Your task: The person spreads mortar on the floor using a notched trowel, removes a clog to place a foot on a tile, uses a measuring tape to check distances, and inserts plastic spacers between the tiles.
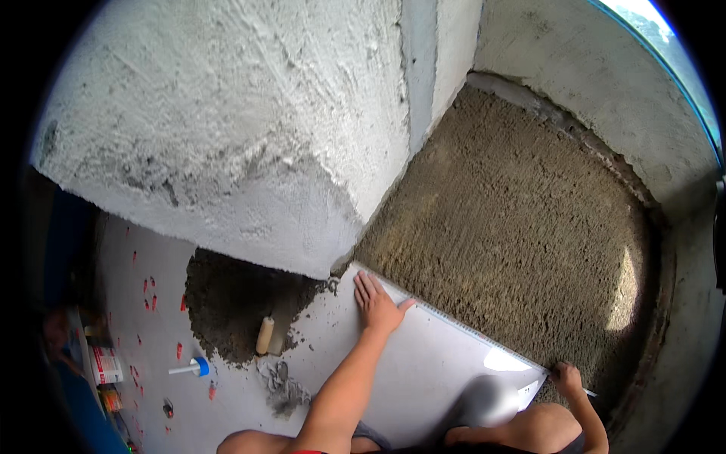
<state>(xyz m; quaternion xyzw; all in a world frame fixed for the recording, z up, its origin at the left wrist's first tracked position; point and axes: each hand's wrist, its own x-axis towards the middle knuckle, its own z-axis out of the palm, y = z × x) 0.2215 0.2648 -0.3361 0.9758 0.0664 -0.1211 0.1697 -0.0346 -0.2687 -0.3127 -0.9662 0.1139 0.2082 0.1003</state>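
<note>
A pale, glossy floor tile (pixel 423 363) lies in front of me, its far edge against a bed of rough mortar (pixel 514 212). Along that edge runs a thin strip with fine marks (pixel 461 327), like a ruler or tape measure. My left hand (pixel 380 306) lies flat on the tile near the wall corner, fingers stretched out. At the tile's right corner, by the strip's end, my right hand (pixel 567 380) is closed. A thin white stick (pixel 591 393) juts out from it; its exact kind is too small to tell.
Left of my arm, a trowel with a wooden handle (pixel 265 335) lies by a dark mortar heap (pixel 227 303). A crumpled grey rag (pixel 283 388), a blue-capped white item (pixel 199 367) and a white tub (pixel 106 365) are nearby. Rough walls (pixel 249 113) stand ahead.
</note>
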